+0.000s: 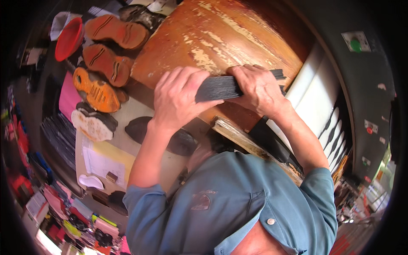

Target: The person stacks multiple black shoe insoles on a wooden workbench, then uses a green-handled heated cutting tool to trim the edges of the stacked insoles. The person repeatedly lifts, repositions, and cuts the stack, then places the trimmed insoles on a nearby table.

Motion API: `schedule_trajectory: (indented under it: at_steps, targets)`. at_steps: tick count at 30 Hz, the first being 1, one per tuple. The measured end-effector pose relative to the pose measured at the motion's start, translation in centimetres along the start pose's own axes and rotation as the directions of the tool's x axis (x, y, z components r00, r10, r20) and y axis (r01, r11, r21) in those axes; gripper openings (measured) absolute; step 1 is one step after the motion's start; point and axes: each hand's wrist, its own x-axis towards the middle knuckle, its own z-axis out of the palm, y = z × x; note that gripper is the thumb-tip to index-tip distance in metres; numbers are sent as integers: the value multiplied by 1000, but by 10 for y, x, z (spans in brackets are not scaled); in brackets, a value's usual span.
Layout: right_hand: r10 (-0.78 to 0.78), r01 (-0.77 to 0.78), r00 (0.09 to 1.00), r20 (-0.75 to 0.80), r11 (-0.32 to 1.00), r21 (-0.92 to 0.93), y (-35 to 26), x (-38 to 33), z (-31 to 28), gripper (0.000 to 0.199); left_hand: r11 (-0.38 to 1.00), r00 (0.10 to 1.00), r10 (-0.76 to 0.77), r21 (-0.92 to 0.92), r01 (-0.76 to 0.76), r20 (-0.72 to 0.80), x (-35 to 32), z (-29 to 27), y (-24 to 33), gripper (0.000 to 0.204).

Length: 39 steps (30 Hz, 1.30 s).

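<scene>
A thick stack of thin black sheets (219,88) is held up in both hands over a worn wooden board (170,51) with chipped, scratched patches. My left hand (175,95) is closed round the stack's left end, fingers over the top and thumb along the lower side. Toward the other end, my right hand (256,88) grips the same stack, with sheet edges sticking out past it. The material of the sheets I cannot make out. Nearest my left forearm, dark sole-shaped pieces (140,129) lie on the pale table surface (127,106).
Sole-shaped forms stand at the left: reddish-brown ones (114,32), an orange one (97,91) and a white one (91,123). A red bowl (69,39) is beyond them. Papers (104,163) lie near left. At right is a dark machine panel (361,85) with a green button (355,44).
</scene>
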Motion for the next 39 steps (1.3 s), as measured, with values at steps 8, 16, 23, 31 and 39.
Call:
schedule_trajectory:
  at_steps: [8, 16, 23, 31, 39]
  targets:
    - [41, -41, 999, -6, 993, -115, -2, 8, 1, 54, 887, 919, -338, -395, 240, -202, -32, 11, -14, 65]
    - [47, -42, 998, 38, 991, -124, -28, 5, -17, 61, 899, 822, -403, -343, 273, -402, -55, 6, 45, 67]
    - [-15, -57, 987, 159, 896, 441, -99, -62, -38, 79, 343, 595, -703, -919, -196, -389, -131, -10, 142, 90]
    - [-144, -350, 851, 506, 563, 749, -170, -112, 38, 76, 131, 174, -974, -988, -82, -143, -216, 24, 215, 46]
    - [-435, -336, 641, 632, 582, 741, -241, -118, 149, 51, 175, -219, -962, -984, -32, -164, -341, -51, 216, 51]
